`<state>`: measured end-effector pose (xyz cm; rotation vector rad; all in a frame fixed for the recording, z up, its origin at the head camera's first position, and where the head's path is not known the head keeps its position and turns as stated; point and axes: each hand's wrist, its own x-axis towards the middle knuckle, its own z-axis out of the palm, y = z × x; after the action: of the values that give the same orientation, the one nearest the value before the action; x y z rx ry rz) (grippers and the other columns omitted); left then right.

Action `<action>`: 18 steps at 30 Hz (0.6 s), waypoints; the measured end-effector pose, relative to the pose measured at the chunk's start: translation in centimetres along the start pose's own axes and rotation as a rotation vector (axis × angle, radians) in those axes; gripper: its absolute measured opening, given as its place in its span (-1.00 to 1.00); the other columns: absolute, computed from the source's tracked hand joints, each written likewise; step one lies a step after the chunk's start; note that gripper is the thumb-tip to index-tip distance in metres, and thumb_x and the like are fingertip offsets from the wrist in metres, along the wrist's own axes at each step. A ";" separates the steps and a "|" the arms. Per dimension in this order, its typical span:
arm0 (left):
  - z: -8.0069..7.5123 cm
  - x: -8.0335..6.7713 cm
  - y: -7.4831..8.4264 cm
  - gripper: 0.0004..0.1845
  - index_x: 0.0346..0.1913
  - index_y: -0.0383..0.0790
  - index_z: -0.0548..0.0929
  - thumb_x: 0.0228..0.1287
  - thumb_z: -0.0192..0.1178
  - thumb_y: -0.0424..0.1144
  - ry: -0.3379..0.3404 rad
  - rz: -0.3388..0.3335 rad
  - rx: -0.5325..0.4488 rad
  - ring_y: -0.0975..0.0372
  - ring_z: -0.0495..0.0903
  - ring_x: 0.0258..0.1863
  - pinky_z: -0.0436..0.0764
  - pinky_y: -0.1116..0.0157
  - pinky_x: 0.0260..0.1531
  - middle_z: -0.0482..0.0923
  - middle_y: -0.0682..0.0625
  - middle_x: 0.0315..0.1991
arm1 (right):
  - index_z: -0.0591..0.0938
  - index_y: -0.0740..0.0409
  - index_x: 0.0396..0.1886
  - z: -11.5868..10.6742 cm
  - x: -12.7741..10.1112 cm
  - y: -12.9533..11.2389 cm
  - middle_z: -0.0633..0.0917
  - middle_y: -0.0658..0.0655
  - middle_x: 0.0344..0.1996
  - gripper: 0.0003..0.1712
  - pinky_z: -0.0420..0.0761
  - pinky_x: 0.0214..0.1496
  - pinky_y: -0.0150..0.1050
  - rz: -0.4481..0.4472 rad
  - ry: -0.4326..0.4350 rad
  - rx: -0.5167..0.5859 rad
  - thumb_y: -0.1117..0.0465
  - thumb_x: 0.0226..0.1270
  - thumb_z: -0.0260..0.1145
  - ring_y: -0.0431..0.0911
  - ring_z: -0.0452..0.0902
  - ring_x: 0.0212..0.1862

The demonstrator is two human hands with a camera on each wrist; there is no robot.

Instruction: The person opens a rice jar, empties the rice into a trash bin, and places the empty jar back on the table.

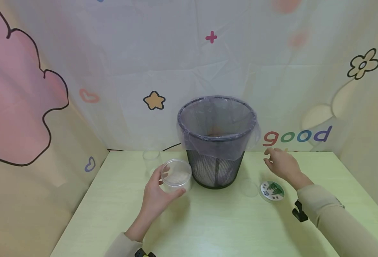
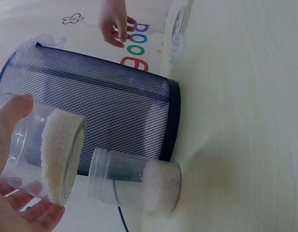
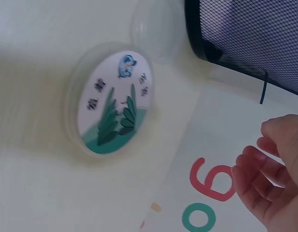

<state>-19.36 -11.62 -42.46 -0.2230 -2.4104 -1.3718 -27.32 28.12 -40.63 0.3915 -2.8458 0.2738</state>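
Note:
My left hand (image 1: 157,200) grips a clear plastic jar (image 1: 177,178) without a lid, fingers on one side and thumb on the other. White granular stuff fills the jar's bottom in the left wrist view, and the jar is raised above the table. Behind it stands a second, narrower clear jar (image 2: 161,186) with similar white contents. My right hand (image 1: 282,163) hovers with loosely bent fingers and holds nothing. Below it lies a round lid (image 1: 272,191) with a green and white plant label. Beside that lies a clear lid (image 1: 249,187).
A black mesh bin (image 1: 215,169) lined with a translucent bag (image 1: 214,146) stands at the back middle, between the two hands. The pale table (image 1: 214,221) meets a printed cloth backdrop (image 1: 128,107) at its rear edge.

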 end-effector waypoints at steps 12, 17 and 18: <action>-2.1 0.8 0.6 -0.09 0.22 -0.01 0.34 -0.33 0.54 -0.08 0.007 -0.017 0.048 0.18 0.46 0.03 0.49 0.20 -0.06 0.46 0.13 0.11 | 0.53 0.36 -0.20 -3.1 1.6 0.3 0.66 0.26 -0.46 -0.77 0.55 -0.49 -0.08 -0.046 0.011 -0.004 0.29 0.19 0.21 0.07 0.58 -0.46; -2.8 1.2 1.0 -0.08 0.23 -0.08 0.33 -0.32 0.54 -0.08 0.005 -0.016 0.057 0.15 0.46 0.02 0.50 0.17 -0.05 0.47 0.06 0.11 | 0.55 0.35 -0.30 -4.9 2.1 0.0 0.66 0.28 -0.46 -0.84 0.53 -0.53 -0.10 -0.059 0.036 0.010 0.31 0.18 0.19 0.06 0.56 -0.49; -2.9 1.3 1.1 -0.08 0.23 -0.08 0.33 -0.32 0.54 -0.08 0.004 -0.015 0.060 0.15 0.46 0.02 0.50 0.17 -0.05 0.46 0.06 0.10 | 0.55 0.35 -0.30 -5.2 2.2 0.0 0.67 0.28 -0.44 -0.84 0.53 -0.53 -0.11 -0.053 0.032 0.018 0.31 0.18 0.19 0.06 0.57 -0.48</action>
<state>-19.56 -13.63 -39.75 -0.1875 -2.4503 -1.3032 -28.19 28.74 -35.07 0.4612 -2.7989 0.2927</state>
